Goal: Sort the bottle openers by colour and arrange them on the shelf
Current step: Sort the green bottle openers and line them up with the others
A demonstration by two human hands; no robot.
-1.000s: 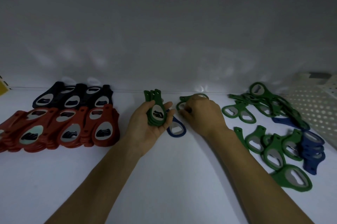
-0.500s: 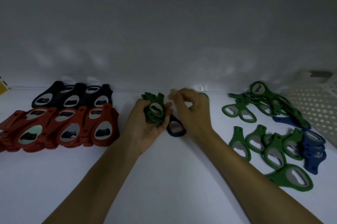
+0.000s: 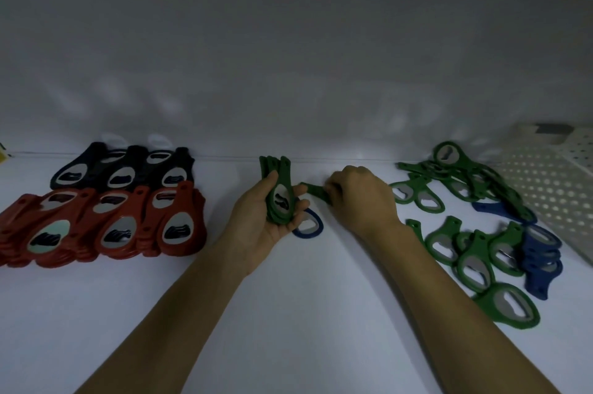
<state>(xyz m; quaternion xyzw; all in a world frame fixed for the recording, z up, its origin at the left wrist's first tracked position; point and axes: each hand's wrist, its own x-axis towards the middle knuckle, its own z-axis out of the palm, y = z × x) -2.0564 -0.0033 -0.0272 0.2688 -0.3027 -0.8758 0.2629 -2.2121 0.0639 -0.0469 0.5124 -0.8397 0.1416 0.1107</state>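
Along the bottom edge, bare white shelf [image 3: 288,329] under two forearms. At lower right, loose green openers [image 3: 475,262] scattered flat, touching a small blue stack [image 3: 542,255] beside them; unsorted as yet. At centre, left hand [image 3: 256,233] palm up, curled round a fanned green stack [image 3: 280,201], handles pointing away. Just right of it, right hand [image 3: 365,201] knuckles-up, pinching one more green opener [image 3: 316,192] by its end, tip close to the held stack; probably about to join it. Beneath the left fingertips, a lone blue opener [image 3: 308,225] flat on the shelf. At middle left, red openers [image 3: 106,230] laid in overlapping rows, looking finished. Behind them, against the back wall, a dark row [image 3: 125,170], black or navy, hard to tell in this light. At upper right, another green heap [image 3: 465,175] with a blue one [image 3: 494,210] under it, next to a perforated basket [image 3: 552,191]. Roughly halfway, by judgement: red and dark done, green in hand, blue untouched. No readable brand, label or writing anywhere.
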